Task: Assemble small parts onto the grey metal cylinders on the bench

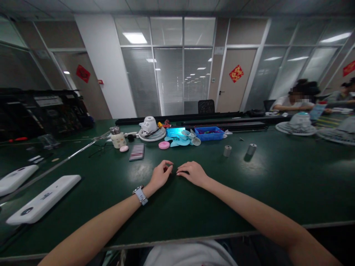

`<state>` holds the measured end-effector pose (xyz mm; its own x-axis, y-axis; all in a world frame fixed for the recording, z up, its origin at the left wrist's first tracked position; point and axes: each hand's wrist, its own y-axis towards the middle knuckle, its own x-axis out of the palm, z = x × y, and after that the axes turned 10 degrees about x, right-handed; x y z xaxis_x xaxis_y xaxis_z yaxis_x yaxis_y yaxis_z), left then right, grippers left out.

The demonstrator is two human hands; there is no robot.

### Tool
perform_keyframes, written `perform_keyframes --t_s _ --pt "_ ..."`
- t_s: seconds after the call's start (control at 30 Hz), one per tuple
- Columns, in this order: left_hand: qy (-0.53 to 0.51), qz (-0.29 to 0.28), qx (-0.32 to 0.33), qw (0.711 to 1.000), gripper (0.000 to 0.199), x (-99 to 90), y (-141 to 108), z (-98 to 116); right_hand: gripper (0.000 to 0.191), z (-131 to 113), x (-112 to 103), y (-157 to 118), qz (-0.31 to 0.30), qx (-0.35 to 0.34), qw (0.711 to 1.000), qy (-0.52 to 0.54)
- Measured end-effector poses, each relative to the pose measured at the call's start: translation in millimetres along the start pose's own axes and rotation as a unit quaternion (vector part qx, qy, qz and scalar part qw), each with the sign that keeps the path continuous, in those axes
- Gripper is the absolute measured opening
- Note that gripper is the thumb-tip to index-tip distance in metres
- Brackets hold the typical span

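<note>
My left hand (161, 174) rests on the green tabletop (177, 218), its fingers loosely curved with a gap between thumb and forefinger. Facing it, a short distance away, my right hand (194, 173) lies with its fingers bent down towards the table. I see nothing in either hand, and they do not touch. A watch with a pale strap (141, 195) is on my left wrist. Beyond the hands are a round pink lid-like piece (164, 145), pale blue fan blades (180, 140) and a small blurred card or pack (137, 152).
Two metal cylinders (227, 150) stand to the right. Farther back are a blue bin (209, 134), a white fan part (149, 125) and a patterned cup (118, 140). White devices (46, 199) lie at the left. Other people (294, 99) sit at the far right.
</note>
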<state>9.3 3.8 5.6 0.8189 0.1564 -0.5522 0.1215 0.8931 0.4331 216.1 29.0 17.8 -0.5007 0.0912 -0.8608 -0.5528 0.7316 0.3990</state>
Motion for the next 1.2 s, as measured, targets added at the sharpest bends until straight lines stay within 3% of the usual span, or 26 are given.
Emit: perform_keyframes --t_s 0.1,0.23,0.33,0.4,0.9,1.13,1.2 --pt "0.005 -0.007 -0.002 1.000 0.029 -1.8 -1.2 2.6 0.025 34.8 -28.1 -4.1 0.110 0.050 0.992 -0.047" --pt "0.004 -0.008 0.008 1.000 0.027 -2.0 -2.0 4.0 0.032 107.3 -74.2 -20.5 0.258 0.227 0.929 -0.138" --pt "0.005 -0.007 0.010 1.000 0.025 -1.2 -1.6 4.0 0.034 149.9 -93.2 -33.3 0.264 0.339 0.886 -0.173" --pt "0.006 -0.007 0.011 1.000 0.025 -1.2 -1.5 4.1 0.036 164.2 -96.0 -37.9 0.250 0.386 0.872 -0.169" --pt "0.008 -0.019 0.001 1.000 0.028 -1.9 -2.4 4.6 0.039 174.9 -91.1 -34.6 0.247 0.434 0.855 -0.140" --pt "-0.003 -0.022 0.000 1.000 0.029 -0.8 -2.6 2.5 0.050 194.8 -84.4 -40.2 0.220 0.456 0.862 -0.034" --pt "-0.011 -0.016 0.004 1.000 0.031 -0.3 -2.3 3.2 0.047 191.0 -80.3 -37.7 0.215 0.461 0.861 -0.017"
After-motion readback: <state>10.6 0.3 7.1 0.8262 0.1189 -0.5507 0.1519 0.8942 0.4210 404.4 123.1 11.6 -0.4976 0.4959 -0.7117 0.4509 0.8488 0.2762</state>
